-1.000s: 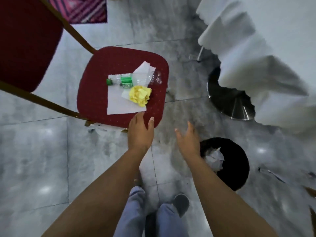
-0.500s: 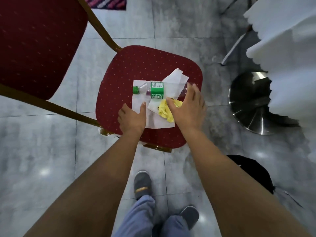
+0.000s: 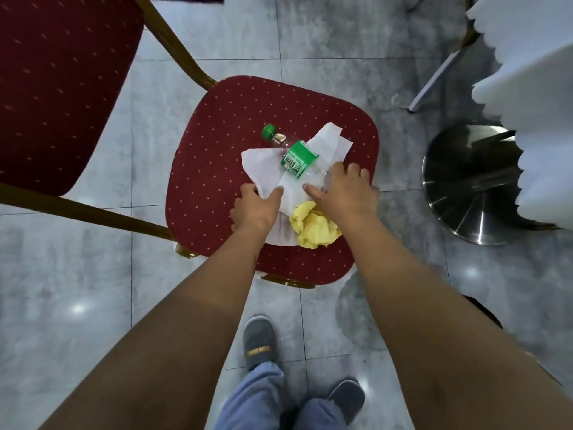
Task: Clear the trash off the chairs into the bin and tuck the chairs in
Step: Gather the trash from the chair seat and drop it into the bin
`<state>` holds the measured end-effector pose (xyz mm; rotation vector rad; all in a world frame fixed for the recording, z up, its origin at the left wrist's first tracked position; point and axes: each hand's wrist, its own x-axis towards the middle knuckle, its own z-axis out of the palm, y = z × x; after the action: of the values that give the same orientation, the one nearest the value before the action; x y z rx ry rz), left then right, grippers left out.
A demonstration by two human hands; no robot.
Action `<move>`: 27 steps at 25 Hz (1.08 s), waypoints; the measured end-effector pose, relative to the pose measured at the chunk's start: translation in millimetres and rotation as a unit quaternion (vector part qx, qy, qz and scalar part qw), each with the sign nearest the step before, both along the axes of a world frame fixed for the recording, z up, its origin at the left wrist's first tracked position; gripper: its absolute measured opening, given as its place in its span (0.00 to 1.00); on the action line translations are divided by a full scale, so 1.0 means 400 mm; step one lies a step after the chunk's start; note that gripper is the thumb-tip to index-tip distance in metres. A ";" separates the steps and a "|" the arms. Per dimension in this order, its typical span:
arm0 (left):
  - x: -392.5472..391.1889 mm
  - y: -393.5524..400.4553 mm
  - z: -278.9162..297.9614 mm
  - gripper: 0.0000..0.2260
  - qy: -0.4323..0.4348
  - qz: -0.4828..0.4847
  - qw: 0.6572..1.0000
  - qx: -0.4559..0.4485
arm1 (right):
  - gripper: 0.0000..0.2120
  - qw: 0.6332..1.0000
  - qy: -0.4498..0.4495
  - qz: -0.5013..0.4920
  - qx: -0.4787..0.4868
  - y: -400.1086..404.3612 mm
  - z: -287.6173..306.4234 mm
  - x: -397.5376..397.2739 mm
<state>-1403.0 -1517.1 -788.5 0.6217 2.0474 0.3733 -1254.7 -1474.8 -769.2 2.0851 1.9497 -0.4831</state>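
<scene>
Two grey slippers [image 3: 259, 339] and blue trouser legs [image 3: 254, 398] are showing at the bottom edge, standing on grey marble floor tiles [image 3: 77, 274]. A sliver of black bin [image 3: 483, 311] is peeking out behind the right forearm, near the seat's front-right corner.

Red dotted chair seat [image 3: 217, 187] is sitting just ahead of the feet, trash piled on it. Crumpled yellow paper ball [image 3: 314, 226] is lying nearest, touching the right wrist. Left hand [image 3: 254, 206] is pinching the edge of the white paper sheet [image 3: 263, 169], thumb and fingers curled on it, sheet lifting and creasing. Right hand [image 3: 341, 190] is curling round the base end of the clear plastic bottle [image 3: 294, 156], green label and green cap pointing away to the left, bottle lying across the paper.

Chrome table base [image 3: 465, 187] is sitting right of the seat, white tablecloth [image 3: 533, 103] hanging over it. A second red chair [image 3: 55, 82] is filling the top left.
</scene>
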 end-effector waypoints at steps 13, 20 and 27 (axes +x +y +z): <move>0.111 -0.006 0.006 0.25 -0.123 0.060 0.988 0.067 | 0.34 0.976 0.173 -0.126 -0.034 -0.046 -0.041 -0.032; 0.116 -0.004 0.007 0.19 -0.227 0.114 0.963 0.091 | 0.30 0.968 0.203 -0.148 -0.027 -0.056 -0.048 -0.036; 0.116 -0.015 0.033 0.20 -0.291 0.119 0.947 0.064 | 0.28 0.945 0.257 -0.201 -0.034 -0.099 -0.041 -0.020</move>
<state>-1356.5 -1523.1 -775.4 0.2869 1.5326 0.7421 -1262.8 -1514.4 -785.7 2.5013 1.6834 -1.2699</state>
